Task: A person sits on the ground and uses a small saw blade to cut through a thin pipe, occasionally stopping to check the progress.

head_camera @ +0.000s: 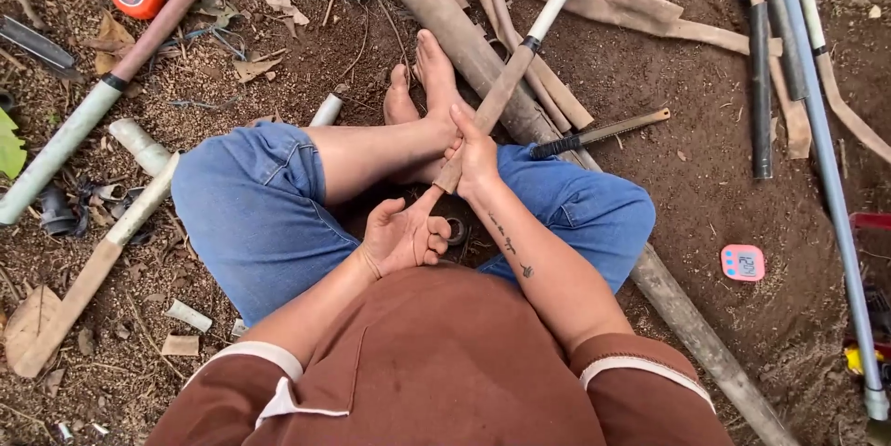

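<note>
Both hands work one long thin brown-and-pale bamboo stick (520,56) slanting up over crossed legs; right hand (475,156) closed round its lower end, left hand (401,237) open, palm up, fingers loosely curled just below the tip; imo keep rt grip firm, stick steady.

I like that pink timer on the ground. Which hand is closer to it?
Right. The right hand, gripping a bamboo stick, is on the pink timer's side; the left hand is farther away.
</note>
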